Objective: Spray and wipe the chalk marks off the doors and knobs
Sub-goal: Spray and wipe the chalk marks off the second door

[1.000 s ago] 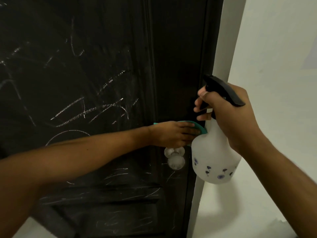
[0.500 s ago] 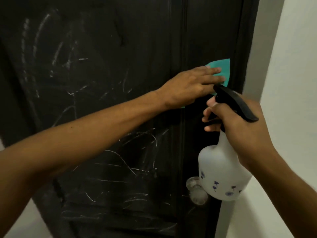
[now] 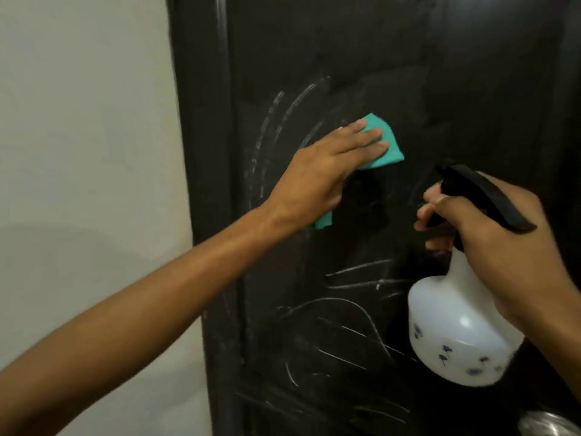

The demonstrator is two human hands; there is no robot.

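A dark door (image 3: 361, 51) fills the middle and right of the view, with white chalk marks (image 3: 352, 313) scrawled over its lower panel and curved smears at its left. My left hand (image 3: 323, 171) presses a teal cloth (image 3: 163, 146) flat against the door with straight fingers. My right hand (image 3: 496, 234) grips the neck of a white spray bottle (image 3: 456, 335) with a black trigger head, held just in front of the door at the right. A metal knob (image 3: 547, 424) shows at the bottom right corner.
A pale wall (image 3: 81, 152) runs along the left of the door frame (image 3: 201, 152).
My left hand has carried the cloth from the door's right edge leftward across the upper panel. The view swung left, so the left wall shows and the knob sits at the bottom right.
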